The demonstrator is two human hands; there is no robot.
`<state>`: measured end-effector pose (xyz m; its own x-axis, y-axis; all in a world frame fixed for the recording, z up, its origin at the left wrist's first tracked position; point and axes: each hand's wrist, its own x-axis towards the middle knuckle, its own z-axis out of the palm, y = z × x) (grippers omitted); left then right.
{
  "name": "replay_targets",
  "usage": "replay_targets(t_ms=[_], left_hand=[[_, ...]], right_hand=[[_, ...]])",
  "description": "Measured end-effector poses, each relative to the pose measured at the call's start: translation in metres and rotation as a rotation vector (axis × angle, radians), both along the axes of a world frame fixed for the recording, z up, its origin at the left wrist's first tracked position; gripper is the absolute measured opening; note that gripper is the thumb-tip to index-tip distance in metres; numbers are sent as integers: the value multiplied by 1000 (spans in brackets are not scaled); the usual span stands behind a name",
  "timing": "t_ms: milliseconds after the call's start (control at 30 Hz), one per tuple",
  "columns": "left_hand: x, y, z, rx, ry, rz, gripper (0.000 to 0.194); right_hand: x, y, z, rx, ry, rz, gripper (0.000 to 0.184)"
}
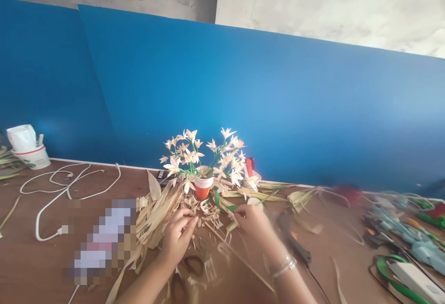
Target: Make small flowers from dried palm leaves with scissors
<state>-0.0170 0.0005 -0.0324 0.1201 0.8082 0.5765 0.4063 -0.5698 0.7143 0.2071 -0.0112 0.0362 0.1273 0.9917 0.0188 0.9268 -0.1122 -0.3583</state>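
Note:
Just in front of the paper cup, my left hand has its thumb and forefinger pinched together; anything between them is too small to make out. My right hand is closed in a similar pinch, near a green leaf-like strip, and its fingertips' contents are hidden. Between and beyond the hands stands an orange and white paper cup. Pale husk flowers on green stems spread out around it. Dry husk strips lie heaped beside my left hand. A thin stick slants across the table between my forearms.
Scissors lie by my left forearm. A black glue gun-like tool with a cord is right of my right wrist. White cable, a blurred pixelated patch and a white tub are at left. Green tape and tangled materials crowd the right.

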Motion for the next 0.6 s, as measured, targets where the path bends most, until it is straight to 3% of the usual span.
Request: replay_targets(t_ms=[133, 233, 333, 500, 600], left_hand=[[1, -3, 2, -39, 22, -44, 37], [1, -2, 1, -52, -9, 29, 25], [2, -1, 0, -61, 3, 83, 29], [8, -11, 8, 86, 251, -80, 21], [15, -17, 12, 166, 311, -115, 19]], right_hand=[[-2, -5, 1, -80, 5, 49, 22], [-4, -12, 5, -140, -23, 80, 20], [-1, -15, 5, -186, -70, 98, 20], [5, -11, -6, -189, -116, 136, 21], [4, -10, -12, -155, -109, 162, 21]])
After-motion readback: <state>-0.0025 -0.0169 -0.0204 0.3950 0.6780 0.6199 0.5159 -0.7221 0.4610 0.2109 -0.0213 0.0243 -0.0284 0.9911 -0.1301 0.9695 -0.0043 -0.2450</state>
